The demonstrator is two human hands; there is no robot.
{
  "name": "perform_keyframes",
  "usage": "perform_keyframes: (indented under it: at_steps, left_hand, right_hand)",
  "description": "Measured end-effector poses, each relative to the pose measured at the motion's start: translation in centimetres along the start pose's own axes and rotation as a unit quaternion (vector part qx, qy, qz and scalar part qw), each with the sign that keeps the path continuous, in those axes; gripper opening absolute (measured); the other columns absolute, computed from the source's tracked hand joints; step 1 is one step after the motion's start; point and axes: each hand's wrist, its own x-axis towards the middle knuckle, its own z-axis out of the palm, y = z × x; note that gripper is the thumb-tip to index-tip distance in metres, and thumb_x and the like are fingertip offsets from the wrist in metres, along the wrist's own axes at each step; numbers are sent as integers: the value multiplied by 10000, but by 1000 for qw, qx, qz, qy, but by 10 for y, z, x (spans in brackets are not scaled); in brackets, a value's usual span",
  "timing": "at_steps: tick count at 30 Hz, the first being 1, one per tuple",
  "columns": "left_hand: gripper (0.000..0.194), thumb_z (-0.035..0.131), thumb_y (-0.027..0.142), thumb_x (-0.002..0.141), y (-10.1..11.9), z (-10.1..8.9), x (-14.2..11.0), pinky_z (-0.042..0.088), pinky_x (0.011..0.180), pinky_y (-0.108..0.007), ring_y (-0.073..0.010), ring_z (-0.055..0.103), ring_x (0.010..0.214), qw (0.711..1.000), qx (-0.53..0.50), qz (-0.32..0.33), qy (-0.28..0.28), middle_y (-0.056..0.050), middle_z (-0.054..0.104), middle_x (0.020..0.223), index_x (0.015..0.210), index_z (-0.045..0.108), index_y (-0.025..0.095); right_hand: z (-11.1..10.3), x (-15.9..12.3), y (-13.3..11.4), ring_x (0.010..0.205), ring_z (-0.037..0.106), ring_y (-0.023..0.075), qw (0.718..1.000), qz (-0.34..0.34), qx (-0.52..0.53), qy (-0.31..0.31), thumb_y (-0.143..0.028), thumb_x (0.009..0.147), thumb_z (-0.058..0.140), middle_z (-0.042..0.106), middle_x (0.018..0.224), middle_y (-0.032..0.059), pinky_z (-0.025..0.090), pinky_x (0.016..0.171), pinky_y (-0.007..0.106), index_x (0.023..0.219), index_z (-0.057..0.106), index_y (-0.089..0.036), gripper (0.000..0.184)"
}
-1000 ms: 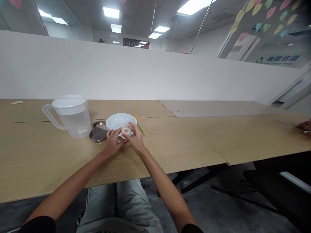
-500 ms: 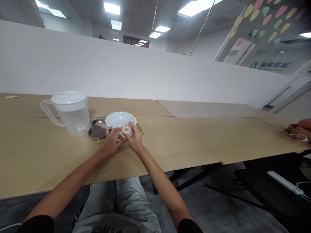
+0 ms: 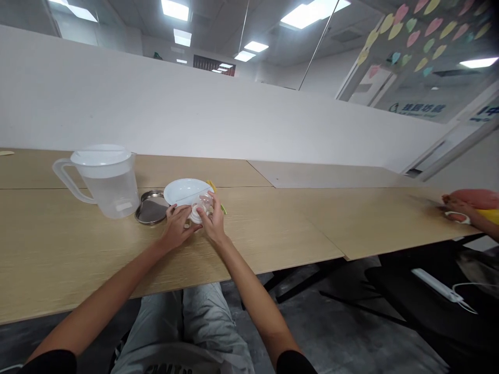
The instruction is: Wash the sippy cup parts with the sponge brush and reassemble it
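Small clear plastic vessel [image 3: 205,201] with a ribbed white collar [image 3: 196,213], between both hands and just in front of the rim of a white plate [image 3: 183,190]. Long axis tilted: collar low, toward the left hand [image 3: 176,226]; clear end high, toward the right hand [image 3: 213,214]. Right hand the nearer of the two. Right fingers [image 3: 210,203] narrow, closed around the clear body and holding it. Left fingers [image 3: 186,221] curled narrowly just beside the collar, any contact hidden, so no telling whether they grip. Farther left on the bench [image 3: 70,249], a dark-lined metal tray [image 3: 151,208] and a lidded plastic pitcher [image 3: 103,189]. At the far right, a co-worker's hand [image 3: 458,208], well apart.
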Motion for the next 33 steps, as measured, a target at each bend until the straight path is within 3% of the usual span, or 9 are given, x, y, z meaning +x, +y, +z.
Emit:
perform_keyframes:
  at_steps: [5,8,10,13,16,22,33]
  left_hand:
    - [622,507,576,858,-3,-1,0,224,1068,-464,-273,528,1157,1000,4,-13,10,-125,638,1202,1336,476,179]
    - [641,517,581,851,-2,-1,-1,225,1065,-460,-278,524,1160,1000,7,-22,11,-123,634,1211,1350,464,182]
    - [642,523,580,848,0,-1,-2,224,1062,-456,-278,523,1160,1000,8,-23,16,-120,628,1224,1351,457,186]
    - [633,538,575,843,1,-2,-2,223,1051,-449,-271,528,1150,999,3,-25,25,-115,622,1237,1338,448,190]
    - [627,569,580,821,2,-2,-2,236,1034,-439,-263,540,1126,999,-7,-37,34,-105,628,1222,1307,456,199]
    - [608,603,572,798,3,-2,-2,257,1010,-430,-259,549,1101,998,-7,-54,37,-99,643,1182,1262,478,200]
    - [575,586,554,820,4,-5,-1,266,982,-416,-255,545,1079,998,-3,-49,36,-93,641,1167,1257,472,198]
  right_hand:
    - [-3,20,3,1110,581,188,994,36,42,98,-531,900,438,575,1236,140,464,949,363,1321,321,-187,555]
    - [-10,42,15,1018,592,194,988,72,0,135,-507,802,616,618,1117,108,453,940,373,1293,343,-182,649]
    - [-14,54,27,975,586,207,993,67,-43,90,-467,733,700,626,1056,89,451,936,392,1222,441,-178,625]
    - [-18,61,44,1031,558,221,995,35,-96,-14,-397,739,701,565,1138,94,455,949,400,1162,563,-203,486]
    - [-18,59,56,1058,545,218,991,23,-115,-69,-309,749,692,495,1166,89,459,972,398,1194,608,-240,458]
    - [-17,57,63,800,610,131,993,34,-71,-90,-140,752,617,445,1240,86,515,921,396,1235,599,-262,498]
    - [-12,55,60,748,628,113,991,23,-34,-125,-26,742,443,431,1315,93,501,934,396,1236,533,-252,551]
